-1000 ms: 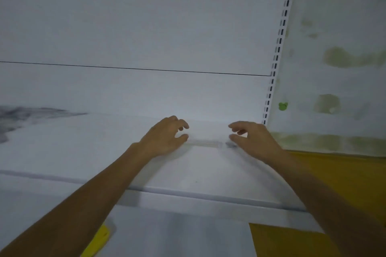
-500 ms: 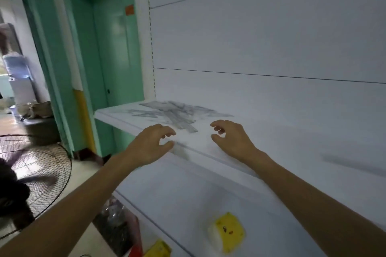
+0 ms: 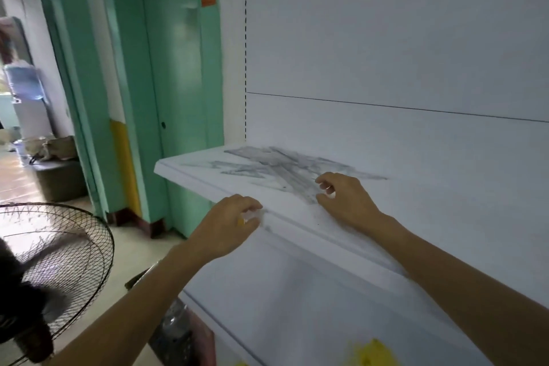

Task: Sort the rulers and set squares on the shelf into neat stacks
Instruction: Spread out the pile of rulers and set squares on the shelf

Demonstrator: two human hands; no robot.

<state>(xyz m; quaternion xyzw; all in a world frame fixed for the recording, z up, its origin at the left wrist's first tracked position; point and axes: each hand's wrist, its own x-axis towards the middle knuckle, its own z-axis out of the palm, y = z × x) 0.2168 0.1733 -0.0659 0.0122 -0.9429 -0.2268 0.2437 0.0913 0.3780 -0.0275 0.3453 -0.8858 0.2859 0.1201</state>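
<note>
A loose pile of clear plastic rulers and set squares (image 3: 282, 166) lies scattered on the left end of the white shelf (image 3: 190, 175). My right hand (image 3: 346, 200) hovers at the pile's near right edge. Its fingers are loosely curled and its thumb and forefinger are apart, with nothing between them. My left hand (image 3: 228, 226) is at the shelf's front lip, just left of the pile. Those fingers are also loosely curled, and I see nothing in them. Motion blur hides the fingertips' contact with the shelf.
A lower white shelf (image 3: 297, 306) carries a yellow item (image 3: 371, 350) at the bottom edge. A standing fan (image 3: 59, 261) is at the lower left, on the floor. Green door frames (image 3: 178, 98) and an open doorway lie to the left.
My view has swung from the shelf's right end to its left end. Both hands left the clear ruler stack they were touching and moved to the scattered pile, the right one nearest.
</note>
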